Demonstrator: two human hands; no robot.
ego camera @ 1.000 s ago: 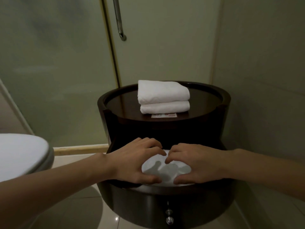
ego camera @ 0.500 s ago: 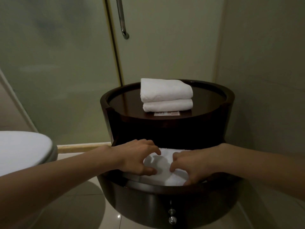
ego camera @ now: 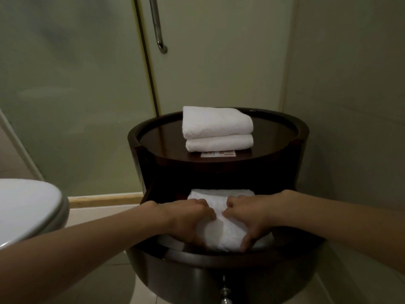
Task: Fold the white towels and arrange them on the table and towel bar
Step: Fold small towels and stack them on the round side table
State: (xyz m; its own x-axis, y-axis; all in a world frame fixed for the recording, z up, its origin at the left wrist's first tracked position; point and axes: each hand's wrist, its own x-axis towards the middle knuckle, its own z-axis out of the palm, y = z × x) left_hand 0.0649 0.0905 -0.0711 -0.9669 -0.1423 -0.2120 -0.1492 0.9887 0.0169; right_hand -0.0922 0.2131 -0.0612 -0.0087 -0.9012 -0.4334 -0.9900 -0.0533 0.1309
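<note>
A round dark wooden table (ego camera: pixel 303 137) stands in the corner. Two folded white towels (ego camera: pixel 217 130) are stacked on its top tier. On the lower shelf lies another folded white towel (ego camera: pixel 221 229). My left hand (ego camera: pixel 188 220) grips its left side, fingers curled over the top and thumb down the front. My right hand (ego camera: pixel 249 218) grips its right side the same way. Another towel (ego camera: pixel 219 193) shows behind them, deeper in the shelf.
A small printed card (ego camera: pixel 218 154) lies in front of the top stack. A white toilet lid (ego camera: pixel 26 209) is at the left. A glass shower door with a metal handle (ego camera: pixel 158 27) stands behind the table. A wall closes the right side.
Both hands have slid apart and down over the lower towel's sides, and more of the towel shows between them and behind them. The view has dropped slightly.
</note>
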